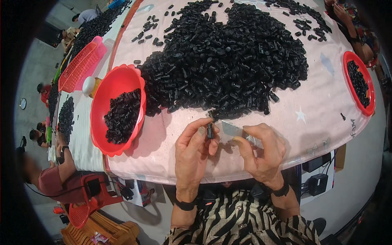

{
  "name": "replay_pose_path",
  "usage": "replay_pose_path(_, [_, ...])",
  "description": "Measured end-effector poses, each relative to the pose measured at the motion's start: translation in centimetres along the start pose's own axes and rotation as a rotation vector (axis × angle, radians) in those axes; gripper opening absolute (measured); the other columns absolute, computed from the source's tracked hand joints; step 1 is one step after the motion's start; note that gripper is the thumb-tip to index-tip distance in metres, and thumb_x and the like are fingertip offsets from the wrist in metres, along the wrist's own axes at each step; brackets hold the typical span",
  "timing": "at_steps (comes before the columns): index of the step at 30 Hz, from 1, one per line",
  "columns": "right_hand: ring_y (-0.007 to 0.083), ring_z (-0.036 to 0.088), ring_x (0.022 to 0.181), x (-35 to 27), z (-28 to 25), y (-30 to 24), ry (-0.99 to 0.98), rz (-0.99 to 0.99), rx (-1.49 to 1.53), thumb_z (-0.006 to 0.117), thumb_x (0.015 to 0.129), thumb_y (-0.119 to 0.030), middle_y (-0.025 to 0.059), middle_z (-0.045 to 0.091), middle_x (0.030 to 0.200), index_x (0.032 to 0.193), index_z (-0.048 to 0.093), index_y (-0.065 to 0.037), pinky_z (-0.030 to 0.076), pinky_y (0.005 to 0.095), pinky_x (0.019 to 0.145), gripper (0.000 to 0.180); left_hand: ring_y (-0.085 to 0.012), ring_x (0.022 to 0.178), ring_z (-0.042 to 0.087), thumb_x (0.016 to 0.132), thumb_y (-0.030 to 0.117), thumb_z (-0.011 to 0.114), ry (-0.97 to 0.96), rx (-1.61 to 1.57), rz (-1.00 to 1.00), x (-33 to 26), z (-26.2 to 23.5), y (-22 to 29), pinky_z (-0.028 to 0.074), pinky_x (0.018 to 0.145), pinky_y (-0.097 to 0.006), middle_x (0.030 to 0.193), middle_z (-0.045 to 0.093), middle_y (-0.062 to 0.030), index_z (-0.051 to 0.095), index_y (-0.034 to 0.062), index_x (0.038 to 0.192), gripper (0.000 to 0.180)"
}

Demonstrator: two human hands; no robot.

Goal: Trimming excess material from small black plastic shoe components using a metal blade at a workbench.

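Between the fingertips and thumb of my left hand (191, 153) is a small black plastic cylindrical part (210, 131), held roughly upright. My right hand (264, 153) grips a knife with a broad, flat, pale blade (231, 129); its handle is mostly hidden in the palm. The blade points toward the black part, with a small gap between them. Just beyond my hands a large heap of similar black parts (228, 61) spreads over the pale pink tablecloth (163, 139). Left of my hands, a red scalloped bowl (98, 118) contains more of these parts.
A red oval tray (350, 61) with black pieces sits at the right edge. A pink perforated basket (81, 65) and a white-lidded jar (89, 86) stand behind the bowl. Co-workers sit at the left and upper right. A red plastic chair (96, 196) is at lower left.
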State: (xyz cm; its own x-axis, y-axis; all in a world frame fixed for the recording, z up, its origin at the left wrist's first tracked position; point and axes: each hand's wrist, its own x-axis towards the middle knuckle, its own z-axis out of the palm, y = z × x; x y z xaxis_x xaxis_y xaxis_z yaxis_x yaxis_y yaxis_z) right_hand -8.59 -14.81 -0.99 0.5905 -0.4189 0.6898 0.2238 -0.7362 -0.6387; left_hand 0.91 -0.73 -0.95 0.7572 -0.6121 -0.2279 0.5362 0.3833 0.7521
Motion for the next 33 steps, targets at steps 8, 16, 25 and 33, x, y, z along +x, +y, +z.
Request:
replay_pose_path(8, [0.0209,0.057,0.052,-0.08,0.02,0.06,-0.020,0.006,-0.018,0.075,0.075,-0.002,0.0098,0.058,0.069,0.094,0.058,0.001,0.043,0.0301,0.042,0.025,-0.0170,0.079,0.063,0.088,0.000,0.059,-0.022,0.039,0.008,-0.16,-0.03,-0.03,0.050,0.066,-0.025,0.101,0.065,-0.0147,0.059,-0.0038,0.114,0.027])
replay_pose_path(16, [0.0227,0.058,0.055,0.14,-0.14,-0.13,-0.056,0.022,-0.018,0.075,0.076,-0.002,0.0108,0.059,0.070,0.094,0.058,0.001,0.044,0.0314,0.044,0.025,-0.0180,0.074,0.064,0.088,0.000,0.059,-0.047,0.016,0.027,-0.39,-0.33,-0.06,0.051,0.063,-0.025,0.095,0.066,-0.0168,0.060,-0.0048,0.108,0.021])
replay_pose_path(25, [0.0215,0.059,0.056,-0.04,0.02,0.03,-0.048,0.014,-0.033,0.075,0.076,-0.003,0.0112,0.060,0.072,0.094,0.058,0.001,0.044,0.0300,0.043,0.025,-0.0154,0.071,0.060,0.095,0.016,0.057,0.017,0.033,0.024,-0.05,-0.11,-0.13,0.047,0.060,-0.023,0.093,0.064,-0.0137,0.059,-0.0006,0.108,0.021])
replay_pose_path(33, [0.0210,0.059,0.055,0.00,0.01,-0.10,-0.048,0.017,-0.037,0.075,0.076,-0.004,0.0106,0.060,0.071,0.094,0.058,0.001,0.044,0.0296,0.043,0.026,-0.0151,0.069,0.060,0.097,0.017,0.055,0.026,0.007,0.018,-0.15,0.19,-0.05,0.047,0.057,-0.023,0.096,0.064,-0.0141,0.057,-0.0002,0.111,0.022])
